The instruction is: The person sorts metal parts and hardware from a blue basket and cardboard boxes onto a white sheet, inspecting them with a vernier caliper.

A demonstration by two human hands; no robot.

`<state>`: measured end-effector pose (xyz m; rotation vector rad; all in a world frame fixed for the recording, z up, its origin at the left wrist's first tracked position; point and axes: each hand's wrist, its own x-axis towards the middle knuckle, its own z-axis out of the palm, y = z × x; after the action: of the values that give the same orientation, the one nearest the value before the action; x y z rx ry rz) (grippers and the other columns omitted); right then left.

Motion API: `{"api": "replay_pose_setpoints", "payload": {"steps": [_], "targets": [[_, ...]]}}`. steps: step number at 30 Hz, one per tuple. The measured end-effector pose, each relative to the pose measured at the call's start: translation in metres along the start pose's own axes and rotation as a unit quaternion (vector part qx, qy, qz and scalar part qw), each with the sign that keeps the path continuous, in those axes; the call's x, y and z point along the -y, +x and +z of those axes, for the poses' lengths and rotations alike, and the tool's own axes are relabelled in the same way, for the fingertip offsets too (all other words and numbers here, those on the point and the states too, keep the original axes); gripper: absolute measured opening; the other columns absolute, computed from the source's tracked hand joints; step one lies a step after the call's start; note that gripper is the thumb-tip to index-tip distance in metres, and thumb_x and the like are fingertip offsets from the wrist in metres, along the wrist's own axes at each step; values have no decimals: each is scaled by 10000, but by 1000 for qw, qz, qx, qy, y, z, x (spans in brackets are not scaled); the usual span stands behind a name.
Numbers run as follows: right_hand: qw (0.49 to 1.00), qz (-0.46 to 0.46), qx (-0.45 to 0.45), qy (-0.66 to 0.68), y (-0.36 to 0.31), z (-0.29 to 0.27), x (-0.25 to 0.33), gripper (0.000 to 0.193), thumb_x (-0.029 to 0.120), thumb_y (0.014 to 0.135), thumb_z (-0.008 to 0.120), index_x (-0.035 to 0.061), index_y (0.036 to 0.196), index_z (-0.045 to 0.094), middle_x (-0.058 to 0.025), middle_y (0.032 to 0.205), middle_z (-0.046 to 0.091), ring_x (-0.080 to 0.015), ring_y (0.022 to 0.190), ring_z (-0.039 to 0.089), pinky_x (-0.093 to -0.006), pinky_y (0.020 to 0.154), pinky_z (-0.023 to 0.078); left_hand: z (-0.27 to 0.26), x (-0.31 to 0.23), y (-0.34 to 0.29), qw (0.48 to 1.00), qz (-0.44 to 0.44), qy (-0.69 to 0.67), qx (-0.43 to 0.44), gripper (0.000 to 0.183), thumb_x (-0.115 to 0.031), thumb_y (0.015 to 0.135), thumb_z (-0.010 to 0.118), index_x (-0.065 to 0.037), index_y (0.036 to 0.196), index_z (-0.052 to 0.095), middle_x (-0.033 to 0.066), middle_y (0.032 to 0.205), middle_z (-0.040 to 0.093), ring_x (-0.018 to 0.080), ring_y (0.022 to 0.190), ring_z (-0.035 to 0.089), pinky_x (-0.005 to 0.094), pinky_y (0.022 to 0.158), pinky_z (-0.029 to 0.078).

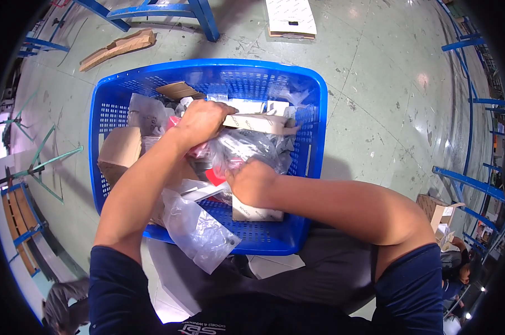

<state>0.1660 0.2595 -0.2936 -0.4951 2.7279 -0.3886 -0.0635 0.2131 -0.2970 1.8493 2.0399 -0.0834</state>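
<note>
On the grey-green floor point(375, 111), in a blue basket point(208, 62), the left hand point(201, 120) at twelve o'clock seemingly grips a slim carton point(258, 124) at two and the right hand point(255, 181), at four, hold hidden, touches clear plastic point(247, 144), likely rummaging, needing gentle untangling.

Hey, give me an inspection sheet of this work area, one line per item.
Surface: grey-green floor, scuffed, under a blue basket.
Job's things: the basket holds a long cardboard piece, clear plastic wrap and a brown box; a clear bag hangs over its near rim.
Clutter: bent cardboard strip and white box on the floor beyond.
Hands: left hand at the cardboard piece's left end; right hand against the wrap, fingers partly hidden.
Cables: nothing seen for certain.
Surroundings: blue metal frame, green stand, another person at right.
</note>
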Motion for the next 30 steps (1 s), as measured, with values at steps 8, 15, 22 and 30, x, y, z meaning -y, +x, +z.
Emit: {"api": "replay_pose_setpoints", "payload": {"steps": [8, 15, 22, 30], "targets": [[975, -8, 117, 189, -79, -126, 44, 549, 305, 966, 719, -54, 1369, 619, -224, 1073, 741, -378, 958, 738, -518, 848, 584, -129, -48, -101, 970, 105, 134, -172, 404, -194, 869, 686, -91, 1260, 710, 83, 1256, 761, 284, 1033, 769, 423, 815, 623], [902, -37, 195, 382, -101, -185, 3, 288, 291, 995, 672, 26, 1090, 734, -199, 979, 758, -342, 972, 747, -470, 884, 577, -101, -23, -232, 961, 12, 203, -189, 486, -200, 918, 652, -174, 1403, 682, 10, 1421, 707, 294, 1258, 695, 436, 1030, 569], [739, 155, -136, 642, 45, -105, 16, 445, 401, 1034, 729, 39, 1290, 690, -95, 1140, 754, -211, 1081, 698, -375, 955, 556, -53, -35, -272, 959, -55, 178, -212, 438, -209, 962, 597, -187, 1384, 712, -7, 1433, 704, 269, 1320, 658, 416, 1096, 510], [618, 197, -33, 761, 71, -90, 2, 569, 183, 952, 828, -33, 1434, 615, -138, 1306, 732, -202, 1143, 713, -345, 1019, 557, -18, -43, -312, 962, -115, 145, -202, 531, -143, 921, 618, -209, 1444, 682, 17, 1521, 648, 270, 1407, 608, 425, 1155, 471]]}}
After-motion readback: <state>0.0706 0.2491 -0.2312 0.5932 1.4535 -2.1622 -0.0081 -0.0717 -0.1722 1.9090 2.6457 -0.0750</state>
